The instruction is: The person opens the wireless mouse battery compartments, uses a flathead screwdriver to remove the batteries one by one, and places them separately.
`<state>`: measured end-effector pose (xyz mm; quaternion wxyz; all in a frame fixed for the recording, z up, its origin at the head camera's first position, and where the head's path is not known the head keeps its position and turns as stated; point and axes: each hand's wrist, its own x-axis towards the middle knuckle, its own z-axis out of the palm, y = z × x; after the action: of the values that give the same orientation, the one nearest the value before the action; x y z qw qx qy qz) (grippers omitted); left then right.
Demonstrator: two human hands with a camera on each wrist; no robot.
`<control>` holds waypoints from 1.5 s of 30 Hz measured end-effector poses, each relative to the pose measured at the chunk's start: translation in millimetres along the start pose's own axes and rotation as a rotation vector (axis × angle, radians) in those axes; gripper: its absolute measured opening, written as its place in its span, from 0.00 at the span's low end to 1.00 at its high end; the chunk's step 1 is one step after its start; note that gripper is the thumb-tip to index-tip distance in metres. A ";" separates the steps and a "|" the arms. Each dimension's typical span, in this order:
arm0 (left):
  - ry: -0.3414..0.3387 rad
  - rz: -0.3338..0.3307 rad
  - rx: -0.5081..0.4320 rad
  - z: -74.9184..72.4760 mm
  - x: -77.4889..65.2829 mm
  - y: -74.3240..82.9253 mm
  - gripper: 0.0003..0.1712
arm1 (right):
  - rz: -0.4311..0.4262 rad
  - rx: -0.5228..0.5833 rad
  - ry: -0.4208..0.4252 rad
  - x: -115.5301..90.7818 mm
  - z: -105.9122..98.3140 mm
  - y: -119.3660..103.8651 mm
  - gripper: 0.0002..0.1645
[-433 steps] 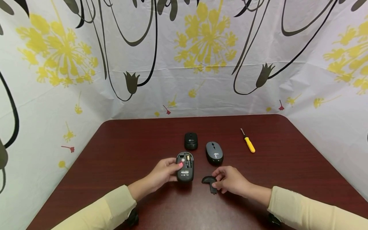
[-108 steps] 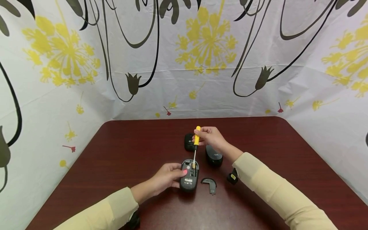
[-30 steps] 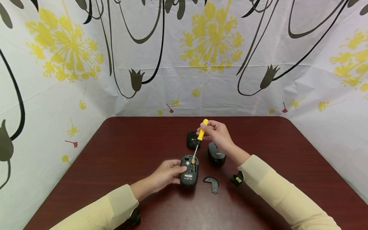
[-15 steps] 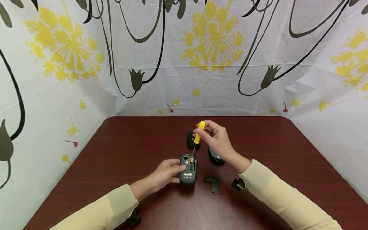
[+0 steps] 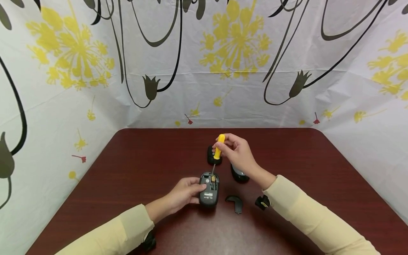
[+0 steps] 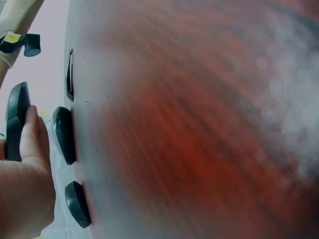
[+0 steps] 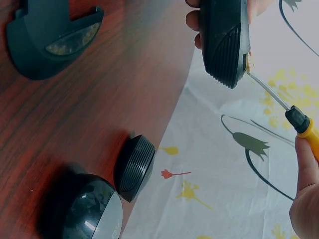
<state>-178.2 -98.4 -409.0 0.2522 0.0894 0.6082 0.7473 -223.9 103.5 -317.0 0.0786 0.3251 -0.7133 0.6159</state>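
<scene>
My left hand [image 5: 181, 194] grips a black computer mouse [image 5: 208, 200] by its left side, underside up, above the table. Its battery compartment is uncovered, and a gold-and-black battery [image 5: 213, 179] shows inside. From behind, my right hand [image 5: 240, 154] pinches a yellow-handled screwdriver [image 5: 220, 147], tilted down. In the right wrist view the screwdriver's shaft [image 7: 269, 89] meets the mouse [image 7: 224, 45] at the battery's end; the exact contact of the tip is too small to tell. The battery cover [image 5: 238, 204] lies on the table, right of the mouse.
A small black mouse [image 5: 214, 160] stands behind the held one, partly covered by the screwdriver and right hand. A grey-and-black mouse [image 5: 239, 175] stands under the right wrist. The dark red table [image 5: 153, 156] ends at a patterned cloth [image 5: 178, 106].
Earlier the right hand held the battery cover and the screwdriver lay at back right; now the cover lies down and that hand holds the screwdriver. Within the last second, its handle swung slightly left.
</scene>
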 end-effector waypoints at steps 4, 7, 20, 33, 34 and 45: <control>0.002 0.005 -0.007 -0.1 0.3 -0.3 0.25 | 0.069 0.047 0.007 3.1 -1.9 2.8 0.09; 0.001 0.005 -0.007 -0.5 0.0 -0.8 0.25 | 0.150 0.092 0.030 4.8 -5.2 12.5 0.11; -0.016 0.004 0.004 0.1 -1.5 -2.1 0.24 | 0.593 0.210 0.132 12.0 -14.5 57.1 0.26; -0.030 -0.002 0.017 -1.9 -0.7 -3.5 0.26 | 0.718 0.219 0.139 12.1 -13.2 65.5 0.21; -0.033 0.000 0.015 -1.9 -0.8 -3.4 0.26 | 0.726 0.221 0.141 12.0 -13.0 65.8 0.21; -0.064 0.015 0.015 -2.4 -0.9 -3.4 0.25 | 0.797 0.260 0.141 10.9 -10.9 69.7 0.27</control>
<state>-177.6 -100.5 -412.7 0.2651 0.1200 0.6047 0.7414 -274.6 111.7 -366.6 -0.1589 -0.0117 -0.6924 0.7037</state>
